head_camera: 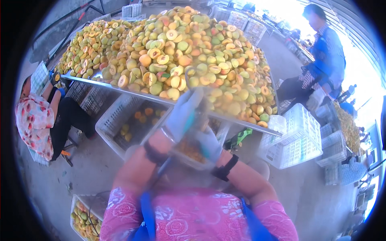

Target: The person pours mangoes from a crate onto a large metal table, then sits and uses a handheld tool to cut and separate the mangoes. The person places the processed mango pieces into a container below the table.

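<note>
Both my hands wear pale gloves and meet at the near edge of a metal-rimmed table (120,89), which bears a large heap of halved peaches or similar stone fruit (181,51). My left hand (185,114) is raised a little higher, its fingers curled around something blurred. My right hand (208,143) sits close below and to the right, fingers bent towards the same spot. A thin curved dark thing sticks up above the left fingers. Blur hides what lies between the hands. Under them is a pale container (199,165) with small orange-brown pieces.
A white crate (111,120) with some fruit stands under the table edge. White crates (297,135) are stacked at the right, and a crate of fruit (87,221) stands at lower left. One co-worker (36,120) sits at left; another person (327,57) is at right.
</note>
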### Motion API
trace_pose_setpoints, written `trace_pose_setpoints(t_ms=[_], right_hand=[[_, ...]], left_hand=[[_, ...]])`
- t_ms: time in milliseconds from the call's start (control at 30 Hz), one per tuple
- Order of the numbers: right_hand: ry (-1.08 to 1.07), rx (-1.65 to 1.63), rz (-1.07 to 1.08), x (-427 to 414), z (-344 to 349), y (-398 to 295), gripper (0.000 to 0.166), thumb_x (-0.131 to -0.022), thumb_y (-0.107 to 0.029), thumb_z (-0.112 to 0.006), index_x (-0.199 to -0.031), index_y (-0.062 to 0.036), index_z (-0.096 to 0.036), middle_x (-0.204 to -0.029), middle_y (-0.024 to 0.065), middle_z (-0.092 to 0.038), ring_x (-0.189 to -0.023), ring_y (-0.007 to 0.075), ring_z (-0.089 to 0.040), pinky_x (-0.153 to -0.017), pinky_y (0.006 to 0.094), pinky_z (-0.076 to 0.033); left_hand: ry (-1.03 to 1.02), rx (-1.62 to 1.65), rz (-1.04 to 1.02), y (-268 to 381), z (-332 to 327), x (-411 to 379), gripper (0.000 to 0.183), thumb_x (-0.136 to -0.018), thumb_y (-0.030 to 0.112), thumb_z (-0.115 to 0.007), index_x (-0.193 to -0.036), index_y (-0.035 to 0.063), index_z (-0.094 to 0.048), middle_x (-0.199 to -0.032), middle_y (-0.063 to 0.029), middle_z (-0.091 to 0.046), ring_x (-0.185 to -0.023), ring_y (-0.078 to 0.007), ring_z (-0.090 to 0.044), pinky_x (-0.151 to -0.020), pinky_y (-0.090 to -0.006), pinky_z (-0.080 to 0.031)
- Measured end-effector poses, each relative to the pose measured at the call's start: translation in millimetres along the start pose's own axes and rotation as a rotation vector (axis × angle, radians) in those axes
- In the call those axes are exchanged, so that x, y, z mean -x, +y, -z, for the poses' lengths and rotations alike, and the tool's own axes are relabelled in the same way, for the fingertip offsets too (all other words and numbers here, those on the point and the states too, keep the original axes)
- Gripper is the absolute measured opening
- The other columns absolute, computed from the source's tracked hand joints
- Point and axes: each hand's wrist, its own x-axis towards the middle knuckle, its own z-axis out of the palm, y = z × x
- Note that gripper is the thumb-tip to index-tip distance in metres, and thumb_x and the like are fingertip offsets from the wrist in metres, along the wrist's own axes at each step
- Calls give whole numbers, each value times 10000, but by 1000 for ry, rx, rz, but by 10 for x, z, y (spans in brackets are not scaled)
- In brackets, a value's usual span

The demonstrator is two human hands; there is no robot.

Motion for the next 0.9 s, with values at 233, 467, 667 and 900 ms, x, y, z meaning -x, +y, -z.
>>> trace_pose_setpoints(t_ms=[233,467,667,900], right_hand=[[89,587,459,108,27,-902,339,-953,-203,-585,-1194,27,-519,-927,61,-600,-813,179,-603,-687,302,-509],[-127,-69,560,-335,163,-2161,190,-960,-283,-615,-849,-134,-578,-645,-40,-495,-550,78,-496,-512,241,-460],[122,-176,428,-1025,689,-2700,189,-898,-242,-718,-811,-142,-583,-617,-38,-491,-521,78,-479,-408,164,-382],[338,115,529,-1790,2112,-3879,178,-879,-203,-727,-878,-80,-599,-664,35,-582,-621,185,-638,-375,164,-415]], left_hand=[[-124,-163,-154,932,-799,-215,458,-971,321,-605,-1323,35,-545,-1113,-32,-608,-1045,-130,-573,-926,-263,-458],[-198,-894,-184,481,217,-275,765,-943,300,-642,-1528,49,-219,-1353,-92,-514,-1271,-157,-449,-1024,-313,-434],[-342,-1304,200,-244,984,274,523,-948,308,-620,-1363,14,-496,-1142,-103,-658,-1088,-187,-609,-912,-319,-487],[-326,-1998,-24,596,760,-1228,231,-943,220,-531,-1120,107,-627,-854,-109,-671,-798,-262,-661,-670,-394,-540]])
